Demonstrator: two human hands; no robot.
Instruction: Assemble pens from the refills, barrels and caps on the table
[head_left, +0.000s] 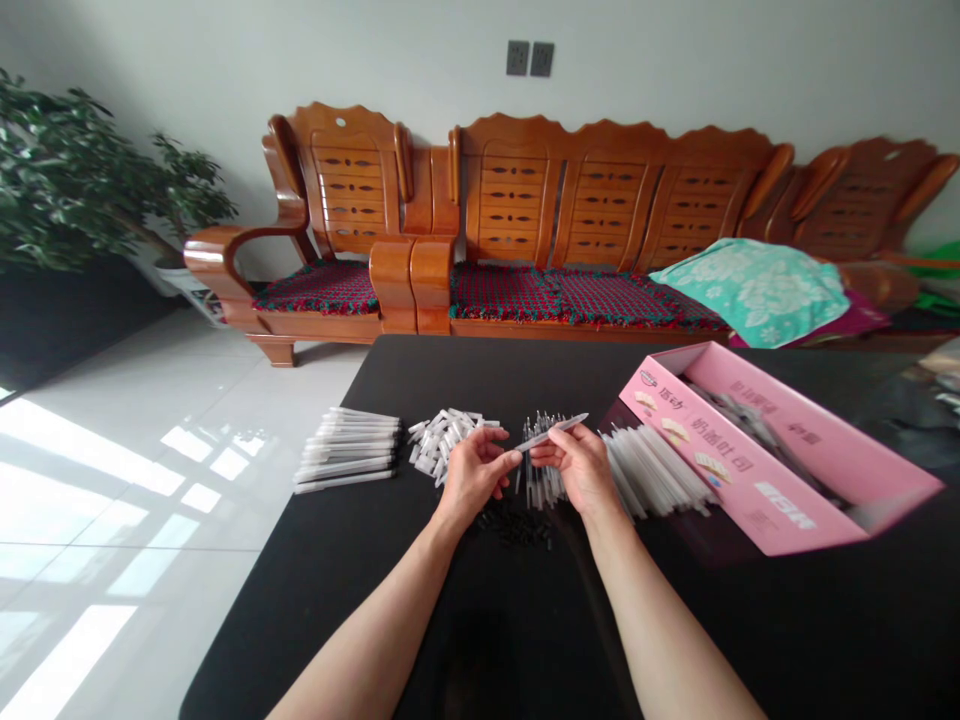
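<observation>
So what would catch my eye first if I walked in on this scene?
The bright pink cardboard box stands out first, open at the right of the black table. At the centre, the left hand and right hand hold a slim pale tube among loose white tubes. Behind the table runs a long carved wooden sofa, with a teal cloth on its seat.

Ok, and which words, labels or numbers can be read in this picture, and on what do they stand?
Pink box, long side: "奶盐吐司", Chinese characters, my best reading, not sure.
Same side, left end: a small logo with characters, too small to read.
Same side, lower right: white bold letters, too blurred to read.
Inner lid of the box: pink characters, too blurred to read.
</observation>
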